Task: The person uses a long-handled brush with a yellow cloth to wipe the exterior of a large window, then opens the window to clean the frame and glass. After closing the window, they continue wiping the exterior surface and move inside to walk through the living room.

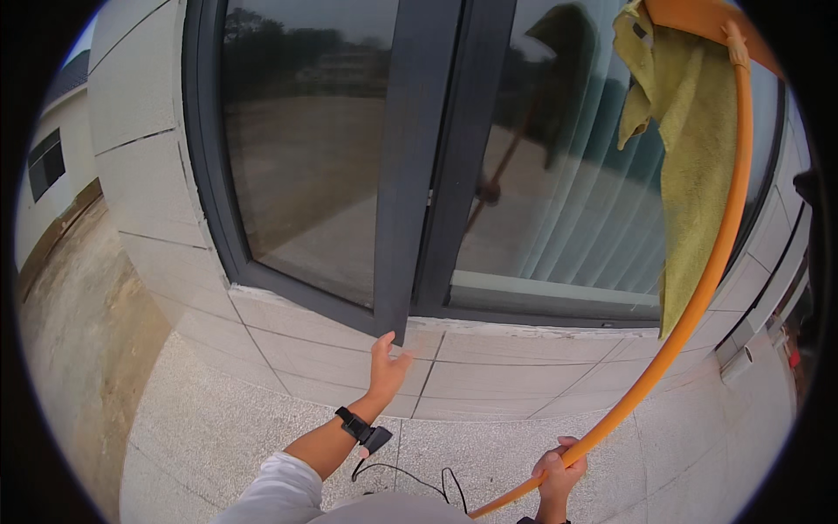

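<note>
My right hand [561,468] is wrapped around an orange pole [681,321] that rises in a bend along the right side. From an orange head [710,19] at the pole's top hangs a yellow-green cloth [697,150] in front of the window. My left hand [387,370] is raised at the lower corner of a dark-framed window sash [407,216], fingers apart; whether a fingertip touches the frame I cannot tell. The sash stands slightly ajar, its free edge turned outward beside the neighbouring glass pane [563,216]. A black strap with a small device [364,432] sits on my left wrist.
Pale stone cladding [497,376] runs below and left of the window. Underfoot is speckled paving [216,419], with bare ground [85,275] beyond at left. A black cable [419,481] loops near my body. A pale pipe end [740,363] shows at right. Vertical blinds [569,229] hang behind the right pane.
</note>
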The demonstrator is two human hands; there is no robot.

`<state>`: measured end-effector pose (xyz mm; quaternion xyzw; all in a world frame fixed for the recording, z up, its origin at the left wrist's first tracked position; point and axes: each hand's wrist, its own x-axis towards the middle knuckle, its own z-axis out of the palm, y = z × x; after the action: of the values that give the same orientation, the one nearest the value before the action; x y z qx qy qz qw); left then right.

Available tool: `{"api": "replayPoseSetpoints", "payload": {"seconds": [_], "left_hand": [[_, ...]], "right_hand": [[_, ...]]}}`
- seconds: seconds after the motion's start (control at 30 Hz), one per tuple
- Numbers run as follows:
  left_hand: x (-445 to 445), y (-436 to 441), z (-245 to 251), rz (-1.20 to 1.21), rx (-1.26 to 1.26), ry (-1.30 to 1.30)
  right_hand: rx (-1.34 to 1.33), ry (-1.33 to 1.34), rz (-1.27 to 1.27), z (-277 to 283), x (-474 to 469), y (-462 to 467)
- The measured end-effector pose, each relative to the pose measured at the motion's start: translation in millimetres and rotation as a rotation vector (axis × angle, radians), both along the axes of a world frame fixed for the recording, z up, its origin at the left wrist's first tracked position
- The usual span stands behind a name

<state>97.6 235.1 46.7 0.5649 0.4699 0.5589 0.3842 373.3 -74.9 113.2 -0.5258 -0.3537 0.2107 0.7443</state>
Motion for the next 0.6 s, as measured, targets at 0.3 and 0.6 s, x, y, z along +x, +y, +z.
{"api": "replayPoseSetpoints", "payload": {"seconds": [0.3,0.6], "left_hand": [[12.4,-14.5,65.5,-0.687,-0.03,-0.078],[110.2,-131.1,275.1,-1.357,0.063,-0.3]], "right_hand": [[-0.003,-0.078,-0.066,-9.1,-26.7,-2.1],[-0.424,-0.249,0.294,-49.2,-81.6,56.1]]}}
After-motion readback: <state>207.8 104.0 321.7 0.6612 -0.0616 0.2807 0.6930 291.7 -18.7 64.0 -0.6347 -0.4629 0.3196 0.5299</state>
